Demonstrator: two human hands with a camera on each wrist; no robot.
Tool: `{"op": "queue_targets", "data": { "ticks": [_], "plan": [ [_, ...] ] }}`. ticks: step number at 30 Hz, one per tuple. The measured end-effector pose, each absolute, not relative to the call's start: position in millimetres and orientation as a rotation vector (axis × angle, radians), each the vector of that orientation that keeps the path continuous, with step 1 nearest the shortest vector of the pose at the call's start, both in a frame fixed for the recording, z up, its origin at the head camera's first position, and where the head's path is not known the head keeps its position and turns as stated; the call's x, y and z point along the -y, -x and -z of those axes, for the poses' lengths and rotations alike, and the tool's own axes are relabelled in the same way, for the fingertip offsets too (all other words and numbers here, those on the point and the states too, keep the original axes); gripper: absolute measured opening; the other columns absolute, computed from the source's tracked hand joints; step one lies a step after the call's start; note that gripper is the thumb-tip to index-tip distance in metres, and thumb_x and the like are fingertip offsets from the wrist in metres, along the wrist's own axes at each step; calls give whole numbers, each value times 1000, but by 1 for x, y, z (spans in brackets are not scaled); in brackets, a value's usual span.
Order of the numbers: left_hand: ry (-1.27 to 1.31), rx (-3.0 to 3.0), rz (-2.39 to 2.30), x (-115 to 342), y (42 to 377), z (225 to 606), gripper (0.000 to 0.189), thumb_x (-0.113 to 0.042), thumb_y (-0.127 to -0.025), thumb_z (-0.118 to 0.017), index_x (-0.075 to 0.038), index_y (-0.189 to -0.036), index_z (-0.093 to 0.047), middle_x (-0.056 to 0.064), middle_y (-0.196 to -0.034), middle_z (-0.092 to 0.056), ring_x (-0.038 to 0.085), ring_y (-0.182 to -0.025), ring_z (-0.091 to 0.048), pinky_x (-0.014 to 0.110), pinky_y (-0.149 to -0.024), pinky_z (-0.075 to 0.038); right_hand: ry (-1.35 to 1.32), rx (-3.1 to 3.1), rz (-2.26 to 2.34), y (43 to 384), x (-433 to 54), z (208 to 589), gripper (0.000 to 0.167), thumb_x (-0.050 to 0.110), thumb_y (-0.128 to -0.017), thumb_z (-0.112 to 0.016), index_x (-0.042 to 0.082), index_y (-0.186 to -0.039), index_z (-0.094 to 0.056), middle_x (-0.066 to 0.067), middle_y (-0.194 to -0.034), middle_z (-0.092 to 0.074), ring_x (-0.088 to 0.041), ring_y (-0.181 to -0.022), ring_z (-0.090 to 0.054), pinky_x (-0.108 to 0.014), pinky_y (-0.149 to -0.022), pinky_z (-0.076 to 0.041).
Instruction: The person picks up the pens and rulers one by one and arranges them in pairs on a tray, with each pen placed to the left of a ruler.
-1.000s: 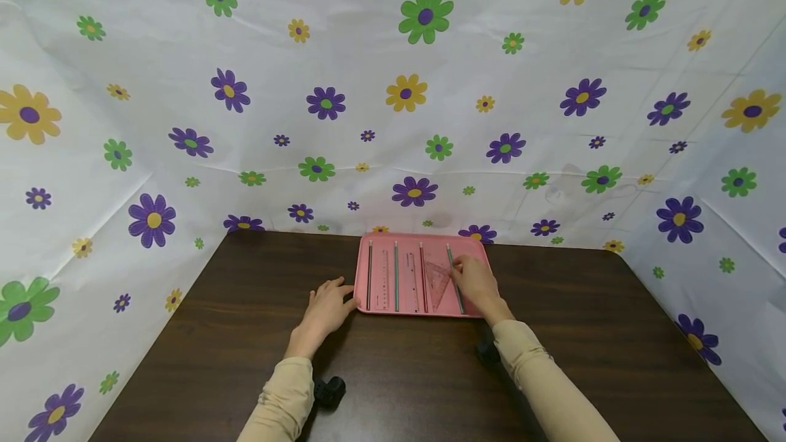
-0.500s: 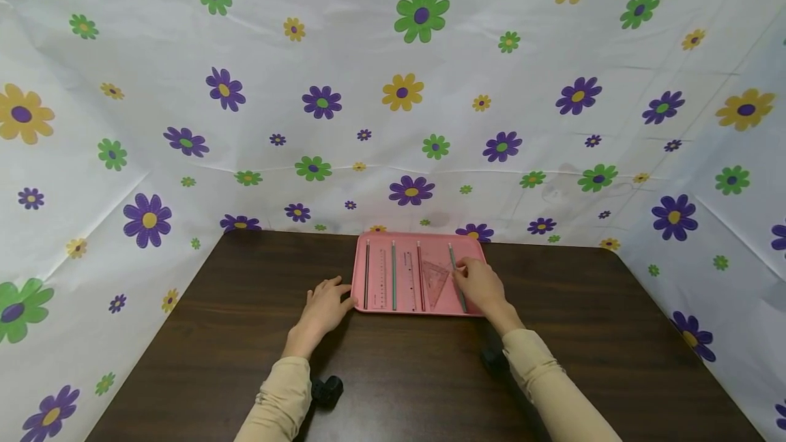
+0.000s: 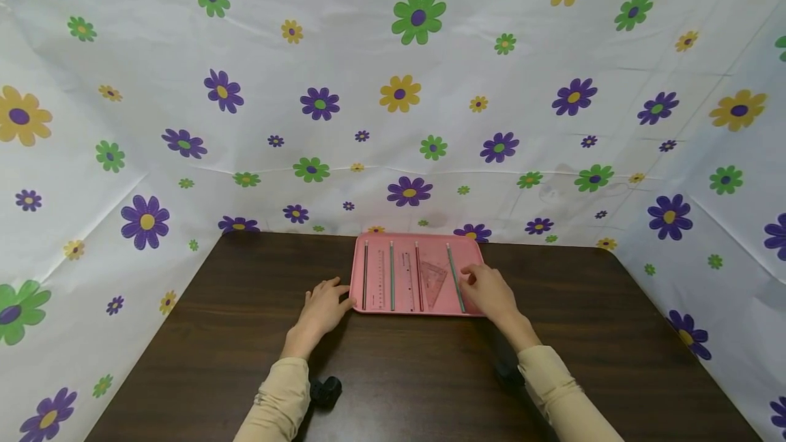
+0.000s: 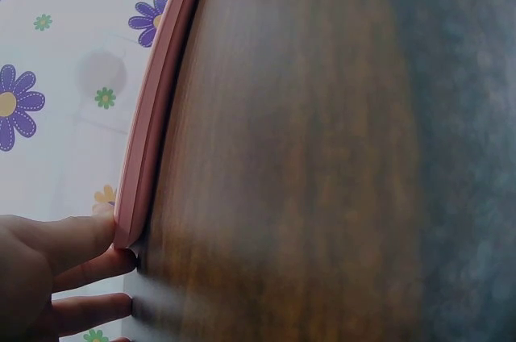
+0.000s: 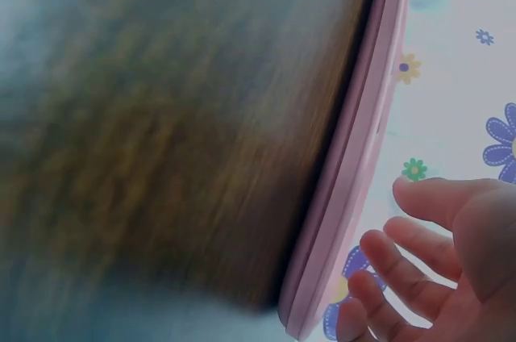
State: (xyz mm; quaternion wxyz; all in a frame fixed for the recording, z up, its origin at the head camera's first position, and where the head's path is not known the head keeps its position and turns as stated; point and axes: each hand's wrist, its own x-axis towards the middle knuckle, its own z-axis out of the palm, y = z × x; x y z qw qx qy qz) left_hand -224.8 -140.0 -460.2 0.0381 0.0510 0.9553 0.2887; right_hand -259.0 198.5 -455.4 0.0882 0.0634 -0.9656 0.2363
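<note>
In the head view a pink tray [image 3: 432,241] holds a row of drawing things. From the left lie a black pencil [image 3: 365,275], a clear ruler [image 3: 381,278], a green pencil [image 3: 391,275], a second clear ruler [image 3: 408,282], a red pencil [image 3: 419,275], a triangular set square [image 3: 433,281] and another green pencil [image 3: 456,278], which slants. My left hand [image 3: 323,305] rests at the tray's front left corner; in the left wrist view its thumb [image 4: 68,239] touches the rim. My right hand [image 3: 491,294] hovers right of the slanted pencil, fingers relaxed, holding nothing.
The tray lies at the back of a dark wooden table [image 3: 405,374]. Behind it hangs a white cloth [image 3: 356,53] printed with flowers. Small black devices, such as the left one [image 3: 325,393], are at both wrists.
My right hand has let go of the slanted green pencil and moved slightly right. Before that, the pencil's near end shifted a little right. My left hand stays at the tray corner.
</note>
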Motion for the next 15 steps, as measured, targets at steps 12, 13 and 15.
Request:
{"op": "queue_targets", "data": {
  "ticks": [12,13,15],
  "plan": [
    [-156,-2928,-884,140,224,460,42,-25,-99,-60,-3,-135,-61,24,-153,-42,50,-144,-30,71,-115,-17,-245,2914,-696,235,-209,445,41,31,-94,-66,8,-127,-65,-15,-115,-64,-34,-105,-56,-55,-82,-55],
    [-157,-2929,-881,140,224,459,42,-25,-99,-60,-3,-135,-61,24,-153,-42,50,-144,-30,71,-115,-17,-246,2916,-694,232,-210,444,42,32,-93,-66,8,-128,-64,-15,-115,-64,-34,-105,-55,-55,-82,-55],
    [-160,-2927,-881,140,224,459,42,-25,-99,-60,-3,-134,-61,24,-152,-42,50,-144,-30,72,-114,-18,-252,2919,-694,228,-211,442,43,32,-93,-67,9,-128,-64,-15,-116,-64,-34,-106,-56,-55,-83,-55]
  ]
}}
